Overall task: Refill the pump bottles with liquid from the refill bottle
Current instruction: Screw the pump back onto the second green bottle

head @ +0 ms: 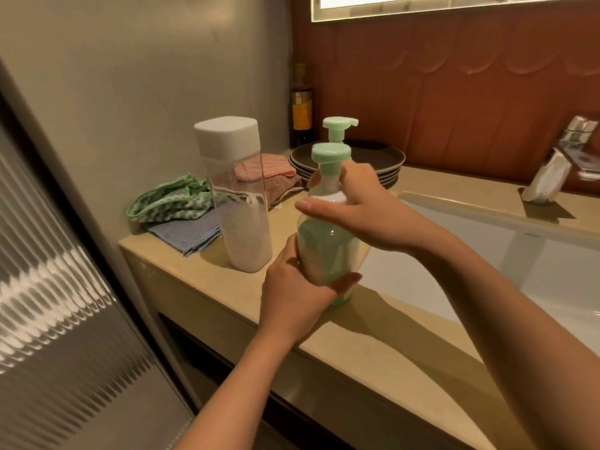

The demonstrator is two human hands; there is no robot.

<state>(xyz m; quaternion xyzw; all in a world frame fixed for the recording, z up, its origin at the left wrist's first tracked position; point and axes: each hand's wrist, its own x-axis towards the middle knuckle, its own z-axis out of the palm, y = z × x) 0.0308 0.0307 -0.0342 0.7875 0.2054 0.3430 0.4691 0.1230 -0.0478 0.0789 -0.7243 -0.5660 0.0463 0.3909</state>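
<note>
Pump bottle (328,251) sat near-upright at the counter's (373,345) front edge, beside the sink. Left hand (292,297) gripped its lower body; right hand (367,206) curled round the collar above, on its long axis. Refill bottle (240,222) stood capped just behind-left, second pump bottle (339,128) farther back.

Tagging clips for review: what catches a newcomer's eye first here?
Centre frame, the left hand grips the base of a pump bottle of green liquid, while the right hand wraps its fingers round the neck under the pump head. Left of it on the counter stands the tall clear refill bottle, white cap on, white liquid low inside. A second pump bottle shows behind, by stacked dark plates.
</note>
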